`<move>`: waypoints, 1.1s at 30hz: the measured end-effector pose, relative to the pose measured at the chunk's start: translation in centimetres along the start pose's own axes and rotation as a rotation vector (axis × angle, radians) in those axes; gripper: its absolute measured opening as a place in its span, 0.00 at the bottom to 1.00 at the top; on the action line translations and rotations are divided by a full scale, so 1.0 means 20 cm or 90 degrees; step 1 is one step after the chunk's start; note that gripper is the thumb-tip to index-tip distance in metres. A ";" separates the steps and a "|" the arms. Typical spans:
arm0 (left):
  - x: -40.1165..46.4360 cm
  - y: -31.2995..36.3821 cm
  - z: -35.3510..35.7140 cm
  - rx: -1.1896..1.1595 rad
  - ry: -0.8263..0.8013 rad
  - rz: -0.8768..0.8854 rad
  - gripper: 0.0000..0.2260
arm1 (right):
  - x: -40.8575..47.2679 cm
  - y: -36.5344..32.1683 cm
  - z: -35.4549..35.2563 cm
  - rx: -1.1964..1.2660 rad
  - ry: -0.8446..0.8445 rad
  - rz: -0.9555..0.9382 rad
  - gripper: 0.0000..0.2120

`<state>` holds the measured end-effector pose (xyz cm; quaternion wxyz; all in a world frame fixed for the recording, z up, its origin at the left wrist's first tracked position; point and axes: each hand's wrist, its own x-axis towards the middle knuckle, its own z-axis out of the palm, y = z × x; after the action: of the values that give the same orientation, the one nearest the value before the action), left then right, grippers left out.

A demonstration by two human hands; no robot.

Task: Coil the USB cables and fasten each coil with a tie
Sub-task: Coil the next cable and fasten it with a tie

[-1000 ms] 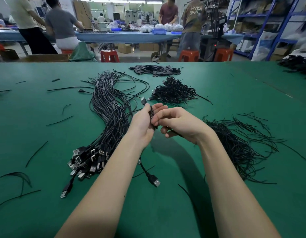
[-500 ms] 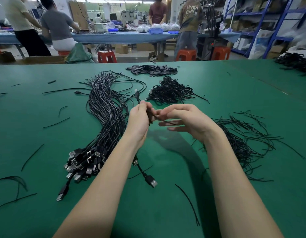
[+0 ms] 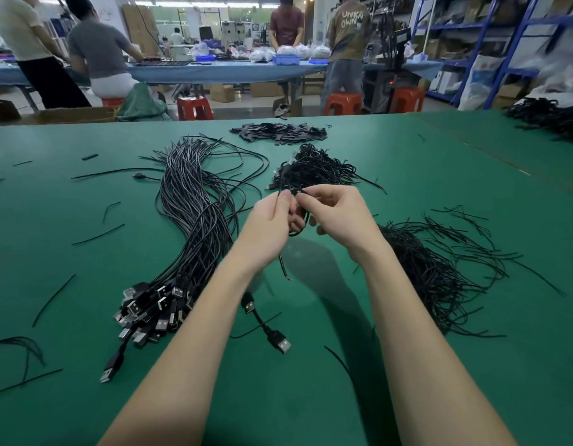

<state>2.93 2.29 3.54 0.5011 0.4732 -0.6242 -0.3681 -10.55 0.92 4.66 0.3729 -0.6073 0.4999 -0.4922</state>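
- Left hand (image 3: 268, 227) and right hand (image 3: 338, 218) both pinched a small coiled black USB cable (image 3: 297, 220), held above the green table (image 3: 311, 397).
- Bundle of loose black USB cables (image 3: 188, 226) lay left; thin black ties (image 3: 439, 272) lay right.

"UNKN OWN", back of shirt (image 3: 349, 30)

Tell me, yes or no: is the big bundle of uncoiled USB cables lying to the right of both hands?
No: the cable bundle lies left of the left hand; loose ties lie right.
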 end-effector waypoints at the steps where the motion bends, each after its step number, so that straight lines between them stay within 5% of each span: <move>1: 0.00 -0.01 0.01 0.065 0.034 0.029 0.16 | 0.00 0.00 0.01 0.021 0.010 -0.003 0.05; 4: -0.01 -0.03 0.01 0.227 0.107 0.080 0.14 | 0.00 0.00 0.03 0.008 0.041 -0.038 0.05; 10: 0.02 -0.06 0.01 0.304 0.088 0.042 0.11 | 0.01 0.00 0.08 -0.031 0.034 -0.083 0.07; 14: 0.00 -0.05 0.02 0.093 0.022 -0.003 0.13 | 0.01 -0.01 0.06 0.000 -0.008 -0.059 0.11; 18: 0.01 -0.05 0.03 0.099 -0.001 -0.003 0.12 | 0.00 -0.02 0.05 -0.003 -0.044 -0.070 0.05; 23: -0.02 -0.08 0.08 0.206 0.006 0.052 0.11 | 0.02 -0.01 0.07 -0.113 0.112 -0.105 0.07; 26: -0.03 -0.09 0.12 0.110 0.001 0.035 0.08 | 0.02 0.02 0.03 -0.048 0.150 -0.016 0.11; 33: -0.04 -0.13 0.18 -0.096 0.051 -0.117 0.09 | 0.01 0.01 -0.07 0.005 -0.004 0.136 0.19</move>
<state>0.10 2.24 0.01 0.5236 0.5037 -0.5283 -0.4393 -11.95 0.80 4.89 0.4269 -0.5509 0.5586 -0.4497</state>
